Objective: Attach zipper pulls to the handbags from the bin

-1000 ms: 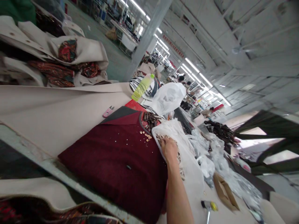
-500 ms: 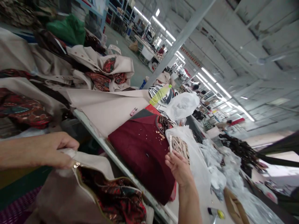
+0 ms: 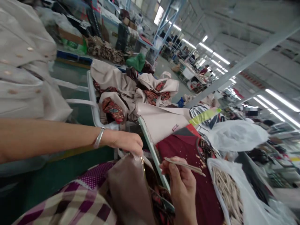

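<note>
My left hand [image 3: 127, 143], a silver bangle on its wrist, pinches the edge of a beige garment [image 3: 127, 187] with a patterned red lining that lies over my lap. My right hand [image 3: 181, 184] is closed on a thin pale strip [image 3: 185, 165], held above a dark red cloth [image 3: 206, 193] on the table. Small gold buttons [image 3: 201, 159] lie scattered on that cloth. To the right, a clear plastic bag [image 3: 231, 193] holds many more of the pale strips.
A cart [image 3: 93, 106] beyond my left arm is heaped with beige coats with red patterned lining [image 3: 131, 90]. On the table lie beige fabric [image 3: 161, 122], pink snips [image 3: 174, 127], a yellow-green bottle [image 3: 205, 116] and a white plastic bag [image 3: 236, 136]. Other workstations stretch behind.
The view has swung left and down. My right hand lifted a pale strip out of the bag and brought it near the garment. My left hand came in and took the garment's edge.
</note>
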Demonstrator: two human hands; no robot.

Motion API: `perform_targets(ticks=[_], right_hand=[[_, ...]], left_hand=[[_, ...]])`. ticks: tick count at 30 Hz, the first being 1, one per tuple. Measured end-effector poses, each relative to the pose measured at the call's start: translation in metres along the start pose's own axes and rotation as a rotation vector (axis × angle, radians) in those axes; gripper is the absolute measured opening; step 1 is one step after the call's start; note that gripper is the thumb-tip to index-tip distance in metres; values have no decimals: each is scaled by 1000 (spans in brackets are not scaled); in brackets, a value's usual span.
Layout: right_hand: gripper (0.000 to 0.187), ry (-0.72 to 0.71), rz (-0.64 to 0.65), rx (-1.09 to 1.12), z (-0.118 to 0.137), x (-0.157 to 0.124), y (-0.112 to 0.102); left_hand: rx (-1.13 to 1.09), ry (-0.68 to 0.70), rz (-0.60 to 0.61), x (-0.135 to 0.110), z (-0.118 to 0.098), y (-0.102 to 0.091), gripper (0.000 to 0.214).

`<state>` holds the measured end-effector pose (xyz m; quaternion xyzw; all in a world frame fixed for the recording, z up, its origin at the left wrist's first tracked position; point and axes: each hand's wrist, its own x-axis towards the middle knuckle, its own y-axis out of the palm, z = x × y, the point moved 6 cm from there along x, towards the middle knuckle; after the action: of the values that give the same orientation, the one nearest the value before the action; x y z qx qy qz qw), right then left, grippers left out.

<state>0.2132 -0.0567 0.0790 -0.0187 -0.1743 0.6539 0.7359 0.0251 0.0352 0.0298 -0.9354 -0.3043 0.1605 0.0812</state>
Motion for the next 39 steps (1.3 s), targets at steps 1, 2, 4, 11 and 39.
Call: perform_targets(ticks=[1, 2, 4, 11, 39], right_hand=[[12, -65, 41, -62, 5, 1, 10], [12, -108, 87, -93, 9, 2, 20], [12, -126, 175, -127, 11, 3, 36], [19, -216, 388, -329, 11, 5, 54], [20, -47, 175, -518, -46, -78, -32]], left_hand=[[-30, -18, 17, -1, 0, 1, 17], [-56, -25, 28, -1, 0, 1, 18], [-98, -29, 51, -2, -1, 1, 20], [-86, -62, 95, 4, 6, 2, 26], [567, 138, -299, 10, 7, -23, 34]])
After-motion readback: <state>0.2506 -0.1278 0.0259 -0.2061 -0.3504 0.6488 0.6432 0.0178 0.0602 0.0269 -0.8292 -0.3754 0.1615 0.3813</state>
